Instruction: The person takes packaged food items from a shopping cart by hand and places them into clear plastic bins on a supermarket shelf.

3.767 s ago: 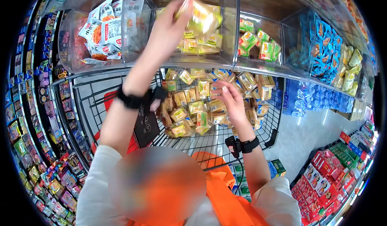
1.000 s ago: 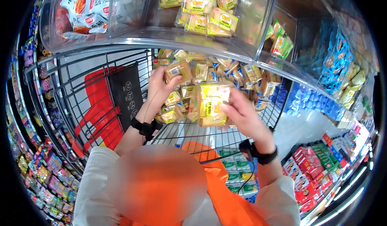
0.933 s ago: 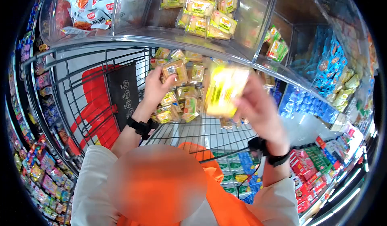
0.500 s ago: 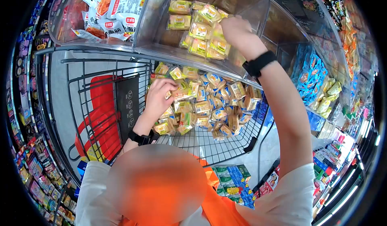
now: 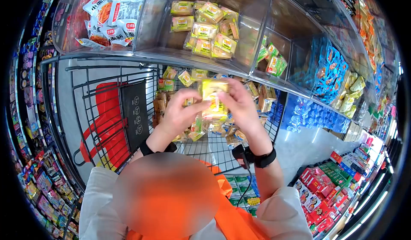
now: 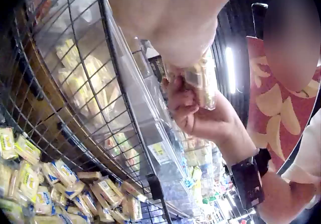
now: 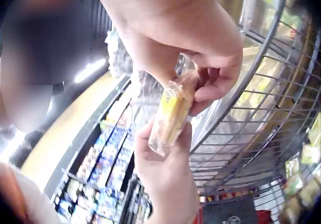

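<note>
Over the shopping cart, both hands are on a clear-wrapped snack pack [image 5: 214,100] with a yellow-green label. My right hand [image 5: 242,105] grips its right side, thumb across the front. From the other side, my left hand [image 5: 182,111] pinches the lower left edge with thumb and fingers. The right wrist view shows the wrapped pack [image 7: 173,111] edge-on between the two hands. Below them, many similar packs [image 5: 267,98] lie loose in the cart, partly hidden by the hands. More yellow-green packs [image 5: 205,30] are piled in the clear bin beyond.
The clear bin's front edge [image 5: 192,64] overhangs the far side of the wire cart [image 5: 214,150]. Neighbouring compartments hold white pouches [image 5: 113,15], green packs [image 5: 276,64] and blue packets [image 5: 332,75]. Shelves of snacks [image 5: 47,180] line the left; red boxes [image 5: 321,188] are stacked right.
My right hand has come back from the bin to above the cart. My left hand has moved right from the packs in the cart, and both hands now meet on one pack.
</note>
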Available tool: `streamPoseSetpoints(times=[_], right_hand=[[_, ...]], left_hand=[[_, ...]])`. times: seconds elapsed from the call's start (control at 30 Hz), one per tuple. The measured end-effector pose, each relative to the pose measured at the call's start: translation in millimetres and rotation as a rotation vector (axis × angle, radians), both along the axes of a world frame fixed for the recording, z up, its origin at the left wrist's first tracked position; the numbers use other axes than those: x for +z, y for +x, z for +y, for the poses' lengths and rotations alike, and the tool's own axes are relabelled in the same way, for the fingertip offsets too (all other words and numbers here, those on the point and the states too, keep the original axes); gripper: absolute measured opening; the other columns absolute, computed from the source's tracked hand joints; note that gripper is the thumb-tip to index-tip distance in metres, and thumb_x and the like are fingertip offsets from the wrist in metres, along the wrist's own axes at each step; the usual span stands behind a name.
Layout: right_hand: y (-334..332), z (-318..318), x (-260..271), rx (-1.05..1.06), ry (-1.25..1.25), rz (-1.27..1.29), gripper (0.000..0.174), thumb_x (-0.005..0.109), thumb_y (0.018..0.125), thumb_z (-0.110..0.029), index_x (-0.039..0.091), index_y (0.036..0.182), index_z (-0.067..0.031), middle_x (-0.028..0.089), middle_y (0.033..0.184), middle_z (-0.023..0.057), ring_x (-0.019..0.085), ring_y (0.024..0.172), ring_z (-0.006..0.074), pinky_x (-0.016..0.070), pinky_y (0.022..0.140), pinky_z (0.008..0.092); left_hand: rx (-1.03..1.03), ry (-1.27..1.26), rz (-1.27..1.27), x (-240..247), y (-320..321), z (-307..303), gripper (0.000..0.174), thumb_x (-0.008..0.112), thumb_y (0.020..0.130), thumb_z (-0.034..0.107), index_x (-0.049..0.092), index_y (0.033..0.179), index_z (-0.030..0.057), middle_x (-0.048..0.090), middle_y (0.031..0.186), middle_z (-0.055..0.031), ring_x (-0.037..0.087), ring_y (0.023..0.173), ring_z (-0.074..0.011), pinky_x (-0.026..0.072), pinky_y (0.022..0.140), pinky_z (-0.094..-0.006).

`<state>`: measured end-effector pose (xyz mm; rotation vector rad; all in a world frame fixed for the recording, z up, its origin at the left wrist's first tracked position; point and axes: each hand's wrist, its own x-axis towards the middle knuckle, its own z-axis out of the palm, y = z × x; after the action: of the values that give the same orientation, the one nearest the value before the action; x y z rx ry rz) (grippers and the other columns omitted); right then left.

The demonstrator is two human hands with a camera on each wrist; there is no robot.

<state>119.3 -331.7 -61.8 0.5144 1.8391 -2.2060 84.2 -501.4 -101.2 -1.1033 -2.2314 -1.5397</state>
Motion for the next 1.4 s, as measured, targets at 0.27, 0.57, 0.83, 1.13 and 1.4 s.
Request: streamPoseSetpoints(times=[0.27,0.57,0.83,1.13,1.4], right_hand=[[18,22,12,-0.344,-0.08,0.067,0.03,0.054,0.083,-0.006,0.037,0.107,0.0008,0.053,0.1,0.0099,0.056,0.085,0.0141,0.0462,0.074,0.0262],[37,42,11,-0.477,-0.038,0.028,0.028,0.046,0.089,-0.018,0.043,0.111,-0.0011,0.056,0.103,0.014,0.057,0.092,0.0202,0.0446,0.08,0.0284],[69,44,-5,-0.363,-0.037,-0.149,0.024,0.043,0.09,-0.015,0.046,0.109,-0.0014,0.056,0.102,0.012,0.057,0.089,0.0179,0.0441,0.079,0.0279],[75,34,-92,-0.277,-0.036,-0.219,0.025,0.048,0.087,-0.016,0.049,0.107,-0.0013,0.059,0.097,0.0085,0.058,0.085,0.0143,0.0436,0.074,0.0245],[93,10,-238,-0.081,0.241,-0.54,0.031,0.057,0.077,-0.019,0.054,0.101,0.0,0.06,0.085,0.0174,0.059,0.084,0.0249,0.0456,0.07,0.0316]], left_hand=[[-0.181,-0.031,-0.882,39,-24,49,0.037,0.06,0.078,0.006,0.05,0.114,0.0035,0.057,0.097,-0.0047,0.053,0.084,-0.0082,0.0443,0.072,-0.0212],[-0.031,-0.766,-0.309,9,-177,91,0.03,0.055,0.082,0.02,0.056,0.107,0.004,0.062,0.089,-0.0141,0.059,0.078,-0.0225,0.0454,0.069,-0.0306],[0.149,-0.353,0.098,14,-144,108,0.027,0.053,0.08,0.016,0.053,0.103,0.002,0.056,0.099,-0.0165,0.052,0.095,-0.0333,0.0405,0.083,-0.0369],[-0.445,-0.591,-0.033,-41,-10,1,0.016,0.06,0.073,0.022,0.054,0.077,0.0084,0.053,0.081,-0.0045,0.054,0.077,-0.0231,0.0429,0.068,-0.0328],[-0.215,-1.45,-0.745,-199,49,-78,0.074,0.059,0.073,0.044,0.027,0.129,0.0081,0.036,0.127,-0.0157,0.037,0.116,-0.0349,0.0351,0.094,-0.0406]])
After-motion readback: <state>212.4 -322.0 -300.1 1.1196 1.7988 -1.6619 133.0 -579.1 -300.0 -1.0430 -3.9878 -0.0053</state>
